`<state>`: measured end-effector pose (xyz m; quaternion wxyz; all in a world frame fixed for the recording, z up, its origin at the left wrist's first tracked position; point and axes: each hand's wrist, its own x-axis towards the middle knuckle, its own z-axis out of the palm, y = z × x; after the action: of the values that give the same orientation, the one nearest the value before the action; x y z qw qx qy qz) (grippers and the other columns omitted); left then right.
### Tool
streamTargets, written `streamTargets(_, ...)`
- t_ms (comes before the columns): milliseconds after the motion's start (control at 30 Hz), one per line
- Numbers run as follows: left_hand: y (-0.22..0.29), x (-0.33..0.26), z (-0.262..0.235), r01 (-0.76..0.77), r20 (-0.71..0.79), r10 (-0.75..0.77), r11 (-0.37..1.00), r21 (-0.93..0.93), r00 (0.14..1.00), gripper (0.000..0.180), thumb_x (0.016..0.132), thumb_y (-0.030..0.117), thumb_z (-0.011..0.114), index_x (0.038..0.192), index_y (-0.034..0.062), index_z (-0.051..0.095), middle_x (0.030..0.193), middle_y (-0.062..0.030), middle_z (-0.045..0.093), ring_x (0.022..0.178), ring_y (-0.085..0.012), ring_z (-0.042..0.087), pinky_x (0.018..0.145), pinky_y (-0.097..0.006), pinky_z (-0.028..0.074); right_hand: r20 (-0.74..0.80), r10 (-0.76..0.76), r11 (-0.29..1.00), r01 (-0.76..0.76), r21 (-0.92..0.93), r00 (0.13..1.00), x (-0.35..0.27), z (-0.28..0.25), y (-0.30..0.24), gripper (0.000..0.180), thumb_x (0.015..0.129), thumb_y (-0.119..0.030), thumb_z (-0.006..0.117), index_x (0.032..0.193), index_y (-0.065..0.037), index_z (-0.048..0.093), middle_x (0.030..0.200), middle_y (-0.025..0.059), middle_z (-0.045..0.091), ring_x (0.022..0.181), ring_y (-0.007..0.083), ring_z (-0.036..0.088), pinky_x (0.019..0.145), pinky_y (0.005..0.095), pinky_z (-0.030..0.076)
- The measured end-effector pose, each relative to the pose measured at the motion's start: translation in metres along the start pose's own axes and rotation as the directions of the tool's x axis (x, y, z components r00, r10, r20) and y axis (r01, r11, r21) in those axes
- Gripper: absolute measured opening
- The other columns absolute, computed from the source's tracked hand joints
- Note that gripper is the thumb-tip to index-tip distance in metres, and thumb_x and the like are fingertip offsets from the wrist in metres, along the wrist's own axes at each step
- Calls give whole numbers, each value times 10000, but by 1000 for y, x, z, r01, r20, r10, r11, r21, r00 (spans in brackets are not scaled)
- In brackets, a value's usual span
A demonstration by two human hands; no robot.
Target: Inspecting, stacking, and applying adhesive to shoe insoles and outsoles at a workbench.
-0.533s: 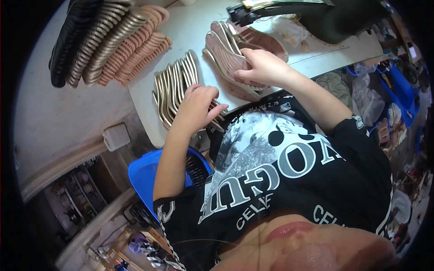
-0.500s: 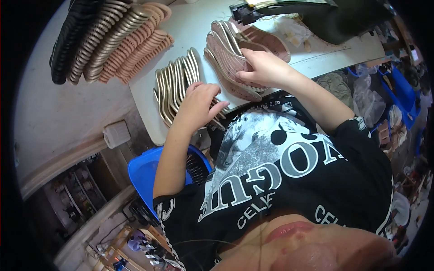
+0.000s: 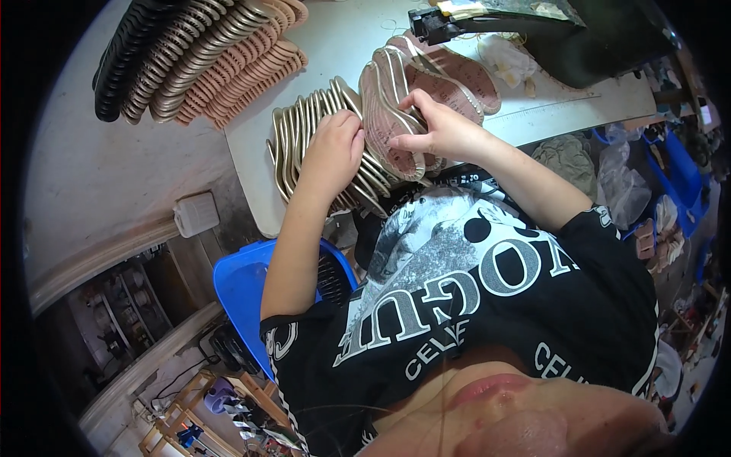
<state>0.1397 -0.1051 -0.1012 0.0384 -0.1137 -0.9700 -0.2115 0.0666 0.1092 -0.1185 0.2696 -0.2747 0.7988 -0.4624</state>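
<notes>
A row of gold-edged shoe insoles [image 3: 293,145] stands on edge, packed face to face, near the table's front. My left hand [image 3: 335,152] lies on its right part, with curled fingers closed at the insoles; the fingertips are partly hidden. Beside it leans a looser group of pinkish insoles [image 3: 386,122] with gold rims and faint markings. My right hand [image 3: 449,129] is at this group, the thumb across an insole's face and the index finger bent at its rim. Its other fingers are mostly hidden.
Stacks of black, gold and pink ribbed pieces [image 3: 205,57] rise at the far left. A dark machine part [image 3: 434,27] overhangs the white table [image 3: 247,171] at the back right, near crumpled scraps [image 3: 506,57]. A blue bin [image 3: 244,286] is below on the left.
The pinkish insoles nearest the row have shifted left and stand closer against it. My left hand has settled with fingers more curled. My right thumb and index finger have spread.
</notes>
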Motion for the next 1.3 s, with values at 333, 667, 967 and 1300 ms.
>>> streamTargets(333, -7, 16, 10, 203, 114, -192, 975, -91, 975, 370, 869, 123, 471, 1204, -11, 551, 1146, -209, 586, 1079, -362, 539, 966, -424, 409, 7, -92, 995, 92, 35, 996, -1, 2, -2, 745, 756, -191, 689, 1368, 27, 324, 931, 176, 650, 812, 237, 652, 746, 331, 538)
streamTargets(667, 1, 14, 21, 175, -15, -174, 977, 120, 985, 185, 844, 174, 555, 964, 42, 605, 1048, -199, 480, 1015, -368, 494, 898, -448, 433, 68, -243, 868, 249, -429, 968, -18, 13, 0, 676, 791, -352, 677, 1381, -107, 455, 1414, 403, 243, 1211, 529, 435, 1022, 489, 396)
streamTargets(967, 15, 39, 30, -59, -196, -16, 926, -374, 981, 373, 943, 232, 484, 1253, 31, 535, 1282, -206, 542, 1270, -364, 442, 1074, -473, 313, 42, -422, 840, 408, -359, 906, -7, 24, -3, 805, 781, -368, 715, 1312, 134, 376, 1247, 337, 490, 1136, 410, 520, 985, 431, 407)
streamTargets(1300, 32, 51, 20, 82, 395, -122, 990, 115, 911, 462, 953, 459, 422, 1164, 122, 657, 1414, -90, 457, 1427, -277, 206, 1149, -505, 139, -484, -416, 626, -144, -766, 770, 4, -56, 95, 470, 867, -279, 665, 1222, 9, 556, 882, 135, 643, 768, 197, 608, 687, 273, 480)
